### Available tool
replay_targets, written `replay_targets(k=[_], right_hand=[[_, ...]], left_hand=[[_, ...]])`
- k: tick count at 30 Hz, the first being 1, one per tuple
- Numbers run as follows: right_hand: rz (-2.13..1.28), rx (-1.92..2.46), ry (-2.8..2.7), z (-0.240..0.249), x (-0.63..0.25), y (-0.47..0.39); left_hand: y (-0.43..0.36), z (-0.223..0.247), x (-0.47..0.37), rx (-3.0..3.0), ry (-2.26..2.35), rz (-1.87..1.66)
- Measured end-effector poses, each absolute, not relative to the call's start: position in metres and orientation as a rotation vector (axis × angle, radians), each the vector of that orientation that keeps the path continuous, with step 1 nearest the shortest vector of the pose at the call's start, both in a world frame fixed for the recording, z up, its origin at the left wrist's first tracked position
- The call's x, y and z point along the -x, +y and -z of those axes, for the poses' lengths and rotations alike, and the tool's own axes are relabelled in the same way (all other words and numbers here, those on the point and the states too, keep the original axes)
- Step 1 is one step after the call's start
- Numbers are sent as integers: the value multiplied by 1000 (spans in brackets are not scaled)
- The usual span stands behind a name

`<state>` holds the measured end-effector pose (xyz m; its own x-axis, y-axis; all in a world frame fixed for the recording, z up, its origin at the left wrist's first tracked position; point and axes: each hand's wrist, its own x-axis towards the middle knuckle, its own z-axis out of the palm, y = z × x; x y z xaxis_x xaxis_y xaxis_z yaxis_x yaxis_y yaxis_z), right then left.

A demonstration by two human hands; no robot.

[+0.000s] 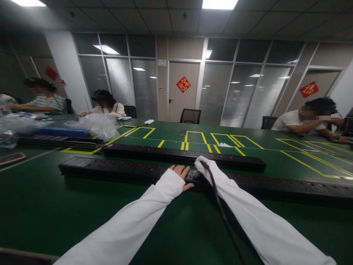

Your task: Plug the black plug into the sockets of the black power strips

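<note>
A long black power strip [124,171] with red dots along its top lies across the green table in front of me. My left hand [180,175] grips it near the middle, with the fingers laid over the top and the thumb on the near side. Just to the right, my right hand [202,164] is closed at the strip's top around the end of a black power cord [217,198]. The cord's plug is hidden by the hand. From there the cord hangs toward me along my right forearm. Behind lies a second black power strip [165,154], roughly parallel.
Clear plastic wrap [96,126], a blue box [60,131] and a phone [12,159] are on the left. Yellow tape outlines [195,131] mark the far table. People sit at the left and right. A white object [149,122] lies toward the back.
</note>
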<state>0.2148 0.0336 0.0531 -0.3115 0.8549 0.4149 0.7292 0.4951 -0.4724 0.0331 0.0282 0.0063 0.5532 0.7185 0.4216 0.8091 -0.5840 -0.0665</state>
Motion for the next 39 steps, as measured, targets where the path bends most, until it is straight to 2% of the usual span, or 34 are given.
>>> replay_targets(k=[5, 12, 22, 28, 39], right_hand=[[-97, 1373, -2077, -58, -232, 32], [390, 1529, -2148, -53, -243, 29], [735, 1411, -2354, -65, -228, 19], [761, 1406, -2388, -65, -227, 14], [563, 1383, -2440, -63, -239, 25]], left_hand=[[29, -5, -33, 2536, -1260, 511], [31, -2, -33, 2523, -1251, 537], [31, -1, -34, 2524, -1272, 543], [31, -2, -34, 2530, -1254, 541], [28, -4, -35, 2508, -1289, 503]])
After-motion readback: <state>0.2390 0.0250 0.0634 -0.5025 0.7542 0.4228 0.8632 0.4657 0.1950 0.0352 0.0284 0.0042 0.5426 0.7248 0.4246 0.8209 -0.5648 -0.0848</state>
